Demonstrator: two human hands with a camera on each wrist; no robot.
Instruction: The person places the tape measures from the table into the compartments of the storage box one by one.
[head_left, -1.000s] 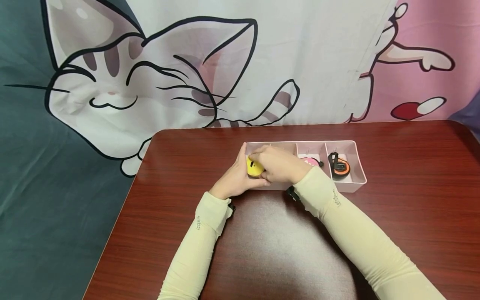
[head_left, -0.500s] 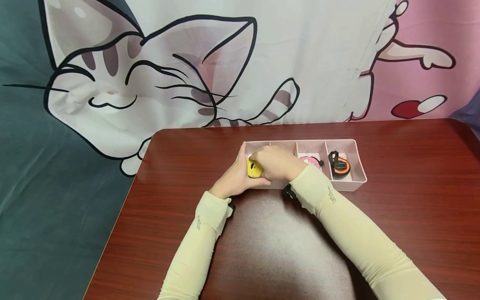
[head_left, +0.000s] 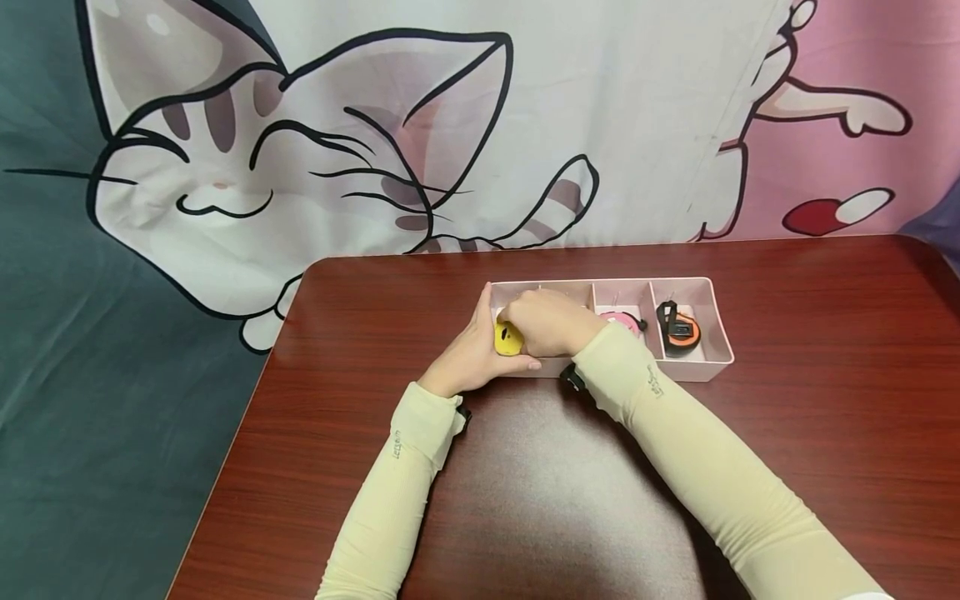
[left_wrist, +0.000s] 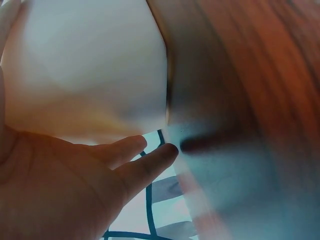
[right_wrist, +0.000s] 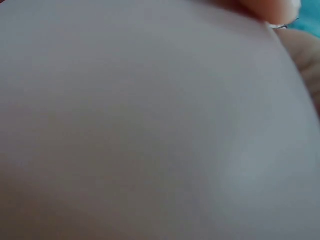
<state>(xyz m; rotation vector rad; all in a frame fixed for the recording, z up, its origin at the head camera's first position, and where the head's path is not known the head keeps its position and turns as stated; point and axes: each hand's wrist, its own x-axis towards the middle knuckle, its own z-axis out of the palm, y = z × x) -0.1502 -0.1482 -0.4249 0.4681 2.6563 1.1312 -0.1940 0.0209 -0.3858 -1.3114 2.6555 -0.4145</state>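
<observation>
A pale pink divided box (head_left: pixel 716 358) lies lengthwise on the table. My left hand (head_left: pixel 474 354) spans its left end, fingers straight along the end wall and thumb along the front. The left wrist view shows the extended hand (left_wrist: pixel 65 185) beside the pale wall. Inside the leftmost compartment is a yellow rounded thing (head_left: pixel 507 340) with a black mark. My right hand (head_left: pixel 551 321) reaches over the box from the right and grips it with bent fingers, which partly hide it. The box wall (right_wrist: pixel 150 125) fills most of the right wrist view.
A pink round item (head_left: pixel 624 322) with a black end sits in the third compartment, partly behind the right wrist. The rightmost compartment holds an orange and black tape measure (head_left: pixel 678 331). Behind the brown table (head_left: pixel 825 375) hangs a cartoon cat curtain (head_left: pixel 660 125).
The right hand and forearm have shifted slightly left and bent further over the yellow thing. The left hand and the box keep their places.
</observation>
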